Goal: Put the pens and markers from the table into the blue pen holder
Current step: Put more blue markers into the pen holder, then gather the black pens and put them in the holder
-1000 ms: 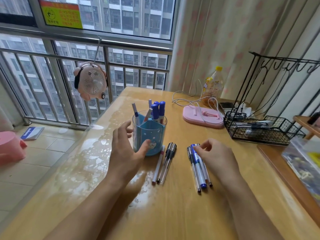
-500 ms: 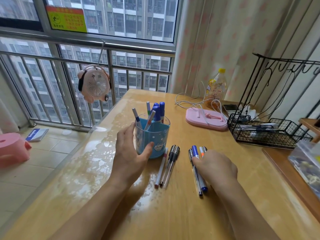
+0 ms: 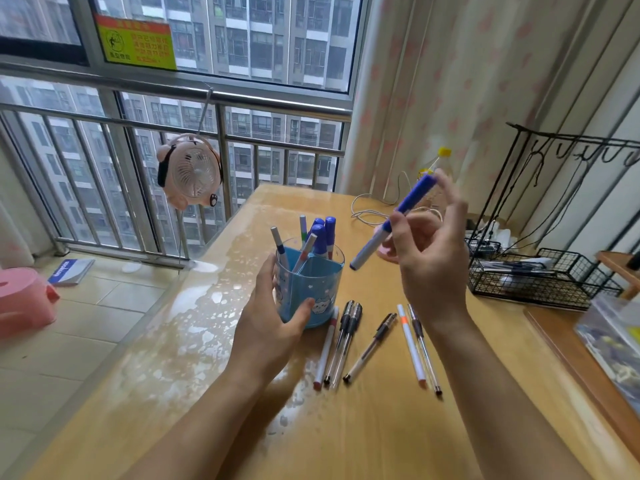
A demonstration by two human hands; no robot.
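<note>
The blue pen holder (image 3: 320, 289) stands on the wooden table (image 3: 363, 427) with several pens and markers upright in it. My left hand (image 3: 270, 323) wraps its left side, thumb on the front wall. My right hand (image 3: 429, 251) is raised to the holder's right, pinching a blue-capped white marker (image 3: 391, 223) that slants down-left, its end just right of the rim. On the table in front lie a red-tipped marker (image 3: 325, 348), two black-grip pens (image 3: 344, 344), another black-grip pen (image 3: 370, 346), an orange-banded marker (image 3: 410, 341) and a clear pen (image 3: 424, 351).
A black wire basket with a hook rack (image 3: 540, 282) stands at the right. A pink phone stand (image 3: 384, 252) with white cable and a yellow-capped bottle (image 3: 438, 161) lie behind my right hand. A pink fan (image 3: 190, 171) hangs on the railing. A clear box (image 3: 613, 344) sits at far right.
My right hand lifted the blue-capped marker off the table and carried it up beside the holder. The pens it covered now lie exposed. My left hand stayed on the holder.
</note>
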